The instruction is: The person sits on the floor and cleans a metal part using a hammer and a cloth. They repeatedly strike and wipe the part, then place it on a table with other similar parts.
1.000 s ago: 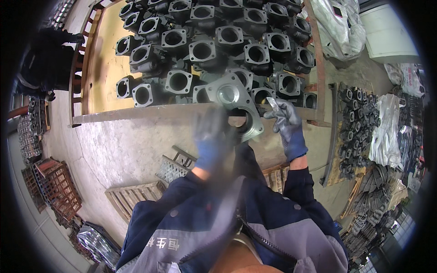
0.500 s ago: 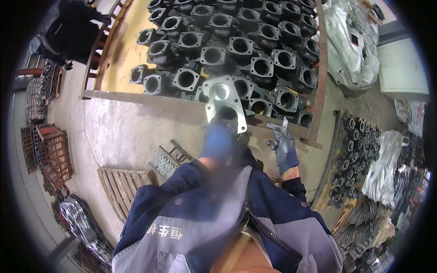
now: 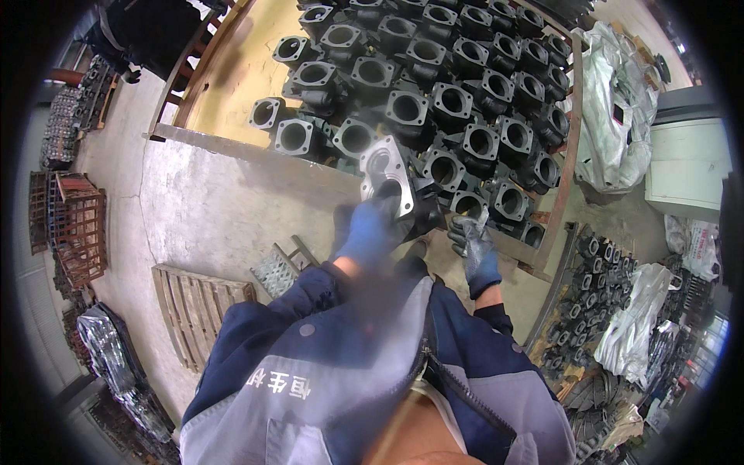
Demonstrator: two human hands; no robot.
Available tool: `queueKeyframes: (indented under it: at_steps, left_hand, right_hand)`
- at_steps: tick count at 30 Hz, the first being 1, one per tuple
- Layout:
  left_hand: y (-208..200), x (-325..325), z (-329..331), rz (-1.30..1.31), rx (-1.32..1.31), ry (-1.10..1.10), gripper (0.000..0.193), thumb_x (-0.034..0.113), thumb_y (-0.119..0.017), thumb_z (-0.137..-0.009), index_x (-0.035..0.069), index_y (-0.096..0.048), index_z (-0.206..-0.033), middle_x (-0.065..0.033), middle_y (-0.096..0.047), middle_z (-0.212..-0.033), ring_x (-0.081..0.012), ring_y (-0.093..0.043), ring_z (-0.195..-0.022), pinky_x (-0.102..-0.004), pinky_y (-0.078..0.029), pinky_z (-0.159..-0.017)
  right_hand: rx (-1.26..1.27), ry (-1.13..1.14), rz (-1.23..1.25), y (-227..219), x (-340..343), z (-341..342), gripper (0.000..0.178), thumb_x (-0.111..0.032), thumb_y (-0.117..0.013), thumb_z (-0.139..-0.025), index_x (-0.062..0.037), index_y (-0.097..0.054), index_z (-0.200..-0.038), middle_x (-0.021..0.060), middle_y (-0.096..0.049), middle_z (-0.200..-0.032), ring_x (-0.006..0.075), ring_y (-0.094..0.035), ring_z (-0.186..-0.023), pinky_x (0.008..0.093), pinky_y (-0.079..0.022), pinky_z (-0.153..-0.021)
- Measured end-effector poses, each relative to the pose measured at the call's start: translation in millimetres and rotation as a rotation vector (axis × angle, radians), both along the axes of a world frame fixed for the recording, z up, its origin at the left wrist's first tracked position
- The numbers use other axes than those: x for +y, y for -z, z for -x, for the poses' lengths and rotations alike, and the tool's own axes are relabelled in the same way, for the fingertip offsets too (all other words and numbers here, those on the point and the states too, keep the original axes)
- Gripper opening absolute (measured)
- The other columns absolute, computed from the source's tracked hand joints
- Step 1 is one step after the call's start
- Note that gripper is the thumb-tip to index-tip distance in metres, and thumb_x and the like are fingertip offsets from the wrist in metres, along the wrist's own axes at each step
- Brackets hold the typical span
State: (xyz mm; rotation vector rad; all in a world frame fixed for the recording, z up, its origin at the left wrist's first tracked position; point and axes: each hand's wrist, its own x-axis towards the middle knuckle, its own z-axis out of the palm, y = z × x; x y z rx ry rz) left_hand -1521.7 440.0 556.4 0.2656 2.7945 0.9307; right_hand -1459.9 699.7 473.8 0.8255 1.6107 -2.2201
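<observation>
My left hand (image 3: 366,232), in a blue glove, is closed on a dark metal casting with a bright machined flange (image 3: 400,173). The flange is tilted and has two large round openings and small bolt holes; my fingers are partly hidden behind the part. To its right, my right hand (image 3: 475,252), in a blue glove with a dark coated palm, is closed round a small flat metal blade (image 3: 484,215) whose tip pokes up past the fingers. Just beyond both hands, several similar dark castings (image 3: 407,108) with square flanges stand in rows inside a rusty metal-framed crate (image 3: 256,153).
A slatted wooden pallet (image 3: 203,314) and a small metal step (image 3: 276,270) rest on the floor at left. More castings (image 3: 587,291) lie on a pallet at right. Silvery plastic sheeting (image 3: 608,108) drapes goods beyond the crate. A person in dark clothes (image 3: 151,35) is at far left.
The casting in my left hand has turned and tilted more steeply, showing more of its dark body. My right hand has turned slightly, its fingers drawn in closer round the blade. The view has shifted.
</observation>
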Motion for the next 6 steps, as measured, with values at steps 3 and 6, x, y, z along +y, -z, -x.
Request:
queueKeyframes:
  at_steps: [3,6]
  left_hand:
    - [10.7,-25.7,9.6,-0.176,-0.112,-0.044,0.033,0.032,-0.076,-0.080,0.005,-0.067,-0.096,-0.0200,-0.068,-0.085,-0.0399,-0.067,-0.080,-0.0475,-0.054,-0.072]
    - [29.6,-46.3,18.9,-0.082,-0.215,-0.013,0.039,0.033,-0.077,-0.080,0.005,-0.069,-0.106,-0.0220,-0.069,-0.090,-0.0401,-0.068,-0.085,-0.0475,-0.055,-0.075]
  right_hand:
    - [0.006,-0.049,0.627,19.4,-22.8,9.0,0.043,-0.031,-0.051,-0.103,-0.0013,-0.050,-0.134,0.0181,-0.058,-0.131,0.0326,-0.057,-0.118,0.0473,-0.044,-0.106]
    - [0.122,0.016,0.531,17.3,-64.2,7.7,0.049,-0.038,-0.050,-0.103,-0.0098,-0.042,-0.143,0.0153,-0.053,-0.139,0.0325,-0.049,-0.129,0.0491,-0.036,-0.114]
